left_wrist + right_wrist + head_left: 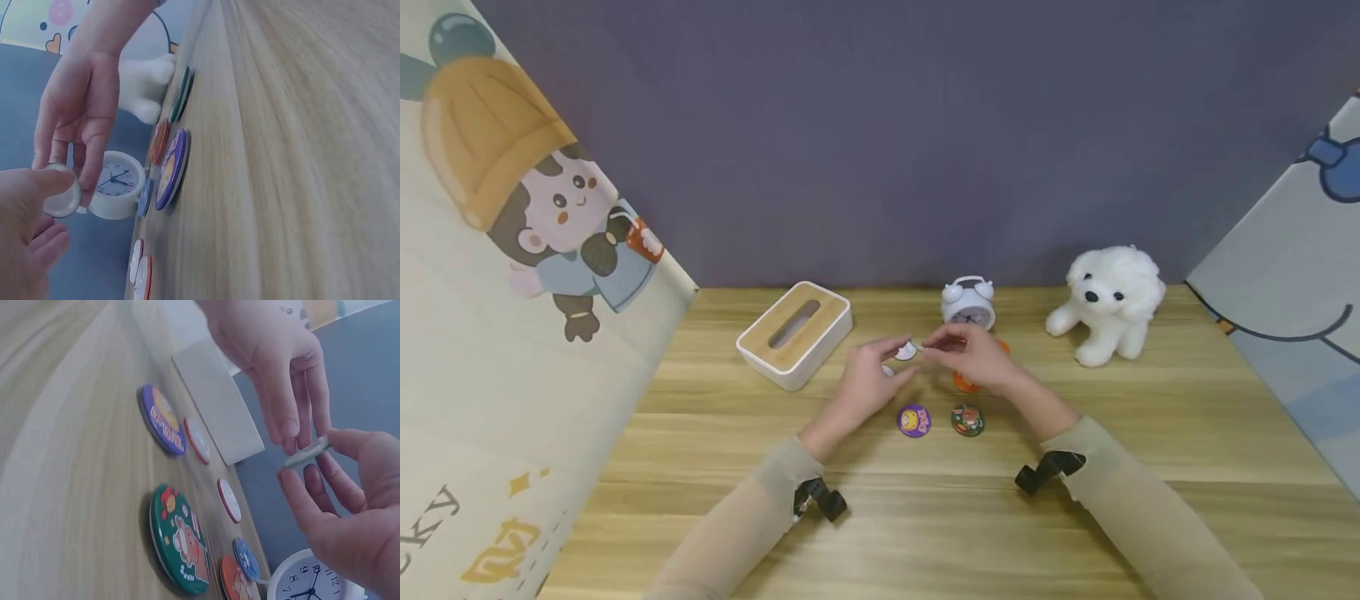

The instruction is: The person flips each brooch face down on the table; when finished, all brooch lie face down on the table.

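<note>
Above the tabletop, my right hand [972, 357] pinches a pale round badge [307, 452] by its rim between thumb and fingers; a silvery edge shows around its face. My left hand [867, 382] faces it from the other side, thumb and fingers apart, fingertips right at the badge; its thumb overlaps the badge in the left wrist view. Below the hands lie two white badges with red rims [229, 500]. Nearer me are a purple badge with a yellow figure [913, 421] and a green badge [967, 420]. An orange badge [235, 579] and a blue badge [246, 558] lie beside the right hand.
A white tissue box with a wooden lid [758, 337] stands left of the hands. Behind them is a white alarm clock [967, 306], and a white plush dog [1108, 307] sits at the right. A dark wall [880, 150] bounds the wooden table [925, 533] at the back.
</note>
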`<action>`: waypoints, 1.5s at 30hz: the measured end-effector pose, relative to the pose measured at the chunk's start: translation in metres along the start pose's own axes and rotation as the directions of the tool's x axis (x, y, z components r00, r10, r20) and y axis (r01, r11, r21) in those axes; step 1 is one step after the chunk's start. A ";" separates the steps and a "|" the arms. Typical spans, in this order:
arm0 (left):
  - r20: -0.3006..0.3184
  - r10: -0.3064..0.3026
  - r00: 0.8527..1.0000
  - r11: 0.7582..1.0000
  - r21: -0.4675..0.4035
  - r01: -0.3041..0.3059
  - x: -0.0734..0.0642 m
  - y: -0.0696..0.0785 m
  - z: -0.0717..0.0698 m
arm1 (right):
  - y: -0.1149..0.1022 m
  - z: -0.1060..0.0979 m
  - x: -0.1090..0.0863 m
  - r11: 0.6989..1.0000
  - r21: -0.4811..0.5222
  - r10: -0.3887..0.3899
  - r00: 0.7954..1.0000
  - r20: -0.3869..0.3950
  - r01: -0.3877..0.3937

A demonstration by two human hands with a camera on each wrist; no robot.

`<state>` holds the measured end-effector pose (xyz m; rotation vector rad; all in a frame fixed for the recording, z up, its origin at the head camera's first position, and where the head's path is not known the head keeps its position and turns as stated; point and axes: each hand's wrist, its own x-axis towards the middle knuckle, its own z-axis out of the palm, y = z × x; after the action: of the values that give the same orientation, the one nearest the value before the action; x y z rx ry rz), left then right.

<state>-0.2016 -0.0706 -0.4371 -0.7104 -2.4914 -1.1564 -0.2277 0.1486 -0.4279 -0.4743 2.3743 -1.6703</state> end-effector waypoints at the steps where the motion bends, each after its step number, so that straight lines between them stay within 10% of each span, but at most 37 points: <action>1: -0.017 0.015 1.000 1.000 -0.004 -0.015 0.000 0.000 0.001 | 0.000 0.000 -0.001 0.999 0.042 0.020 1.000 0.006 -0.021; 11: -0.093 0.021 0.995 0.999 -0.037 -0.025 0.000 -0.003 0.001 | -0.011 0.005 0.001 0.965 0.251 0.054 0.995 0.088 -0.075; 22: 0.047 -0.050 0.998 0.996 -0.071 0.053 0.005 -0.004 -0.003 | -0.008 0.002 -0.003 0.999 -0.038 -0.023 0.997 0.073 0.026; 32: 0.174 -0.046 0.984 0.994 -0.087 0.062 0.005 -0.004 0.009 | -0.002 -0.007 -0.010 0.929 -0.334 -0.130 0.985 0.114 0.161; 35: 0.199 -0.052 0.979 0.996 -0.058 0.064 0.003 -0.005 0.013 | 0.003 -0.007 -0.010 0.894 -0.394 -0.173 0.975 0.140 0.215; 42: 0.261 -0.059 0.963 0.997 0.069 0.042 0.001 -0.011 0.020 | 0.015 0.002 -0.009 0.682 -0.628 -0.305 0.926 0.221 0.375; 45: 0.286 -0.035 0.958 0.991 0.133 -0.004 -0.001 -0.012 0.022 | 0.017 0.006 -0.010 0.636 -0.667 -0.303 0.920 0.247 0.389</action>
<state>-0.2091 -0.0604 -0.4588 -0.8778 -2.7863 -0.9374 -0.2193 0.1524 -0.4462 -1.1836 2.9034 -0.6874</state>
